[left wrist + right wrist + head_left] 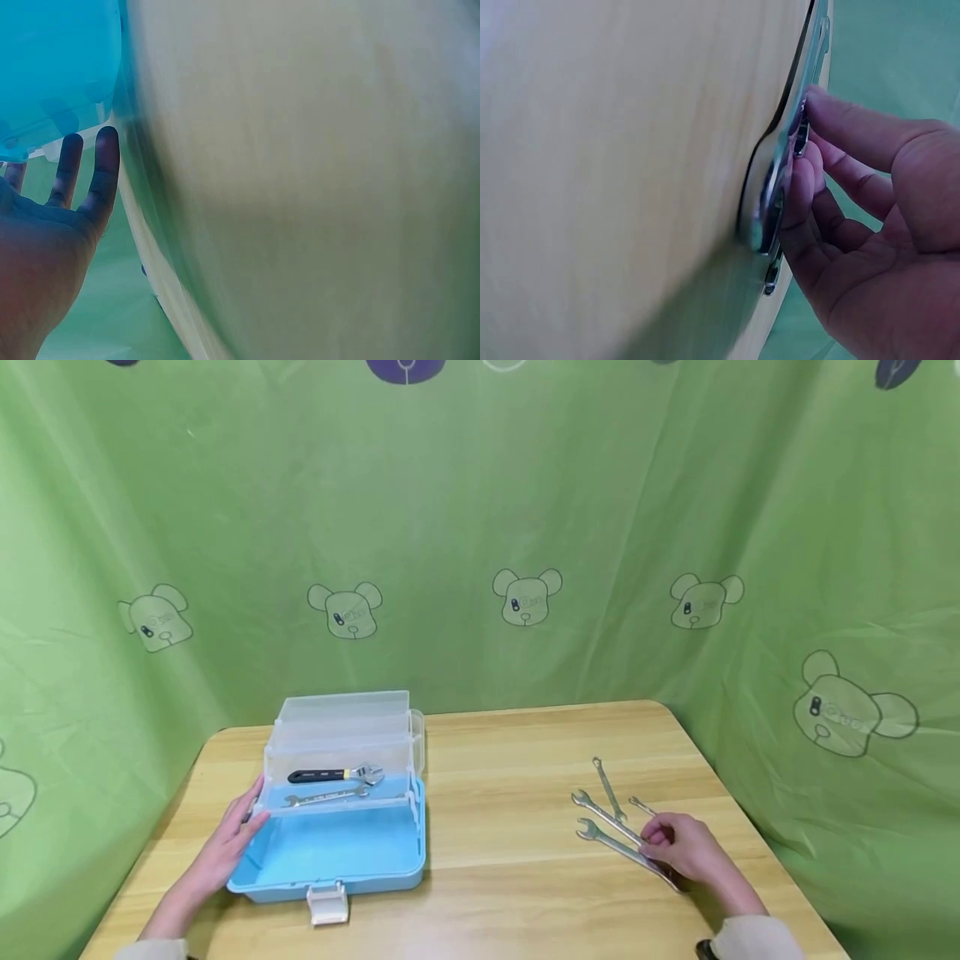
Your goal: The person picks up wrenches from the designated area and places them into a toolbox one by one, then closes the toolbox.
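On the left stands an opened blue toolbox point(382, 883) with raised clear trays point(341, 739). An adjustable wrench point(321, 775) with a black handle and a small silver wrench point(330, 797) lie in the lowest tray. My left hand point(219, 852) rests against the box's left side, its visible fingers point(107, 161) fairly straight. At the right, my right hand point(693, 850) pinches the near end of a silver combination wrench point(606, 815) between thumb and fingers. Close by on the table lie a larger wrench point(622, 848) and two smaller wrenches, one thin point(608, 787) and one partly hidden point(641, 806).
The wooden table point(502, 827) has rounded far corners. A white latch point(327, 904) hangs from the toolbox's front. Green curtains point(480, 510) with bear-head prints surround the table at the back and sides.
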A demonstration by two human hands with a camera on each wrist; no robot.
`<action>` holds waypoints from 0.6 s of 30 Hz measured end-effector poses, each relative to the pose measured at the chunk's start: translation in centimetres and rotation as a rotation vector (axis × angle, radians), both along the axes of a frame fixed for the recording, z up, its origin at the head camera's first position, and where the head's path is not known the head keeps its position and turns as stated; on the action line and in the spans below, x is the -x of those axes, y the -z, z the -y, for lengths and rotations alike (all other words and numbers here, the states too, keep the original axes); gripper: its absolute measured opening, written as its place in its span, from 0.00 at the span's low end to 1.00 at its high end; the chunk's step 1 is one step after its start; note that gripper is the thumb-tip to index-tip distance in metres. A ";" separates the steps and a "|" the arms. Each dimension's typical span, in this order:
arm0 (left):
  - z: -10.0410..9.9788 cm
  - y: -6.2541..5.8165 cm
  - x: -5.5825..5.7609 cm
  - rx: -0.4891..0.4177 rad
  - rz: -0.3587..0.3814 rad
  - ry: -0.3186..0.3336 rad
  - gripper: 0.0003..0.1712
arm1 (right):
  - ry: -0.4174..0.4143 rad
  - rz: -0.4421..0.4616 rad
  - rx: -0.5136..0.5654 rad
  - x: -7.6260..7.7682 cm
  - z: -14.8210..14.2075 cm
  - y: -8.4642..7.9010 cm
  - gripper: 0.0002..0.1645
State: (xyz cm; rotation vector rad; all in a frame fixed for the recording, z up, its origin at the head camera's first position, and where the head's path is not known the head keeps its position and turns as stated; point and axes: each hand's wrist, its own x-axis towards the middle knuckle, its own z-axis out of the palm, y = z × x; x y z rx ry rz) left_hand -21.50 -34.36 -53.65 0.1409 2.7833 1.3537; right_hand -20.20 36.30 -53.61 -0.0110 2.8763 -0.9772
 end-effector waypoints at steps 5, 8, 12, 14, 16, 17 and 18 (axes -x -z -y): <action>0.0 0.0 0.0 0.002 -0.004 0.004 0.40 | -0.005 0.012 -0.007 -0.1 0.2 -0.2 0.09; -0.1 0.0 0.0 0.008 0.000 0.005 0.40 | -0.006 0.021 -0.015 -0.1 0.2 -0.3 0.10; -0.1 -0.1 -0.1 0.001 -0.001 0.006 0.40 | -0.002 0.025 -0.022 0.0 0.3 -0.4 0.10; 0.0 -0.1 -0.1 -0.002 -0.004 0.006 0.40 | 0.000 0.024 -0.023 0.1 0.3 -0.4 0.09; 0.0 -0.1 -0.1 0.000 -0.004 0.006 0.40 | -0.002 0.020 -0.026 0.0 0.3 -0.3 0.09; 0.0 -0.1 -0.2 0.000 -0.006 0.006 0.40 | -0.003 0.017 -0.030 0.0 0.3 -0.3 0.09; 0.0 -0.1 -0.2 0.003 -0.003 0.007 0.40 | -0.004 0.015 -0.033 0.0 0.3 -0.3 0.08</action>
